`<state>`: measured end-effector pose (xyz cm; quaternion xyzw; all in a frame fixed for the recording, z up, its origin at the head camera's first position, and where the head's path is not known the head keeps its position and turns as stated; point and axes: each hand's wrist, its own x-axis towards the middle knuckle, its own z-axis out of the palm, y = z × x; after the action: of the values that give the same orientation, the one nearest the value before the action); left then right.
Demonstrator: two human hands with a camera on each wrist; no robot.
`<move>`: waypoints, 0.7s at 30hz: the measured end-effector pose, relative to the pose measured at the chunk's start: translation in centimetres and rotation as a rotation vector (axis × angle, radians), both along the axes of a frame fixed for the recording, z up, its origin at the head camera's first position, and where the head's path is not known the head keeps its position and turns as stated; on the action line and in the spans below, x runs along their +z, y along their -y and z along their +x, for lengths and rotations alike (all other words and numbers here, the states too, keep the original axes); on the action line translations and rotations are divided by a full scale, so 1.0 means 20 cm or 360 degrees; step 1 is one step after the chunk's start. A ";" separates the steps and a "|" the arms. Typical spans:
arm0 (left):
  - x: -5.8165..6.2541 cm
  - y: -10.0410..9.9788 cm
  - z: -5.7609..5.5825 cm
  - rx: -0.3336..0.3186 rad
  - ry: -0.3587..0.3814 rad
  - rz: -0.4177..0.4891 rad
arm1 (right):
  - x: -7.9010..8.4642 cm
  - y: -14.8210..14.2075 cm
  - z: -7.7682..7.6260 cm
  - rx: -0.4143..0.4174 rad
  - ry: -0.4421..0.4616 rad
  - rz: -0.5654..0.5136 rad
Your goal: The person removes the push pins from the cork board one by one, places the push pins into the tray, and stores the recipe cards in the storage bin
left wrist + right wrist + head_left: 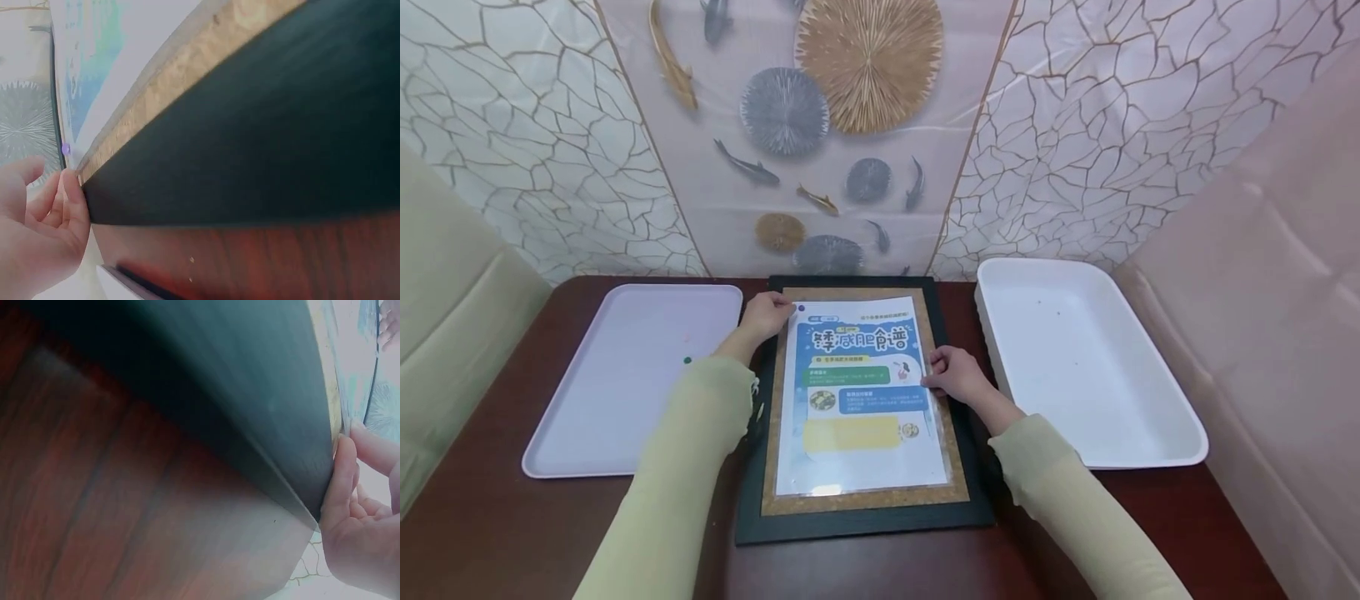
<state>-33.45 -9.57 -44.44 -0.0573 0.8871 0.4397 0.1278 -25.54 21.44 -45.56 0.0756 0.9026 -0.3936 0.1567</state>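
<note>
A laminated sheet [861, 396], printed in blue, green and yellow, lies on a cork board [865, 503] with a black frame [865, 533]. At its top left corner sits a small blue push pin [801, 308]. My left hand [765, 317] is at that corner, fingertips on the sheet's edge beside the pin; in the left wrist view the pin [65, 149] shows just above the curled fingers [74, 194]. My right hand [958, 373] pinches the sheet's right edge about midway down, thumb and finger together there in the right wrist view, other fingers [369, 503] curled beneath.
Left of the board lies a shallow white tray [625, 367] with a small green piece [687, 360] and a pinkish one. A deeper white bin [1082, 367] holding a few tiny specks stands at right. The dark wood table [850, 575] meets a patterned wall and padded sides.
</note>
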 end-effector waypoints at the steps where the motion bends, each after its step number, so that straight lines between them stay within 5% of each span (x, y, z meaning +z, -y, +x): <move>1: 0.00 -0.01 -0.01 -0.0012 -0.0002 -0.0022 | 0.00 0.00 0.00 0.0006 0.0002 0.0006; 11: 0.02 -0.06 -0.03 -0.0199 -0.0019 -0.0243 | 0.02 0.00 -0.01 0.0028 0.0017 -0.0021; 21: -0.03 -0.10 -0.03 -0.0141 -0.0108 -0.0350 | 0.01 -0.01 0.00 0.0005 0.0051 -0.0022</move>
<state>-33.97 -7.65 -45.05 -0.0168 0.9355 0.3353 0.1100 -25.59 21.65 -45.29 0.0794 0.8974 -0.3983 0.1723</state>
